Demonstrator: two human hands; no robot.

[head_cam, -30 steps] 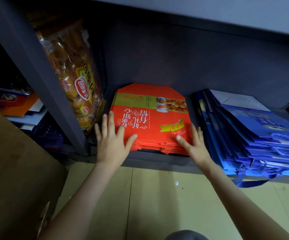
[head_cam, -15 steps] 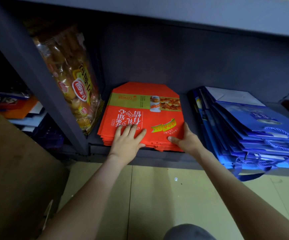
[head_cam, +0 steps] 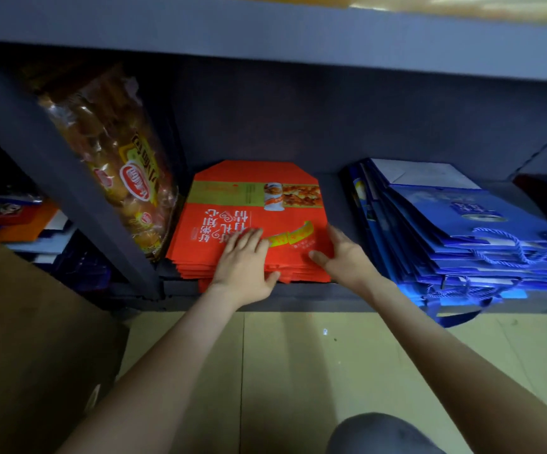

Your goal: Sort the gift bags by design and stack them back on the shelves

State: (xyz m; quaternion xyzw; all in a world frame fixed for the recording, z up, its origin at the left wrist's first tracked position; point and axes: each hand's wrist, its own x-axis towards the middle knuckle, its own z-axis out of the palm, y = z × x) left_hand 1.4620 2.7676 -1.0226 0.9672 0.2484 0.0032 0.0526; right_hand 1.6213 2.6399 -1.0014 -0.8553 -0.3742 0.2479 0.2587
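Note:
A stack of flat red gift bags (head_cam: 233, 194), printed with white characters and a food picture, lies in the middle of the dark shelf (head_cam: 298, 298). My left hand (head_cam: 242, 263) lies flat on the front of the stack, fingers straight, thumb at its front edge. My right hand (head_cam: 344, 257) rests against the stack's right front corner, thumb on top and fingers stretched along the side. A stack of blue gift bags (head_cam: 462, 231) with blue cord handles lies to the right and overhangs the shelf edge.
A clear bag of packed snacks (head_cam: 118, 172) leans against the slanting shelf post (head_cam: 69, 198) left of the red stack. Beyond the post lie orange and dark blue items (head_cam: 23, 224). A brown cardboard box (head_cam: 20, 339) stands at the left on the tiled floor (head_cam: 298, 371). An upper shelf (head_cam: 265, 31) hangs overhead.
My hands, splayed over the red stack a second ago, drew back toward its front edge and closer together. The left fingers have come together flat on top.

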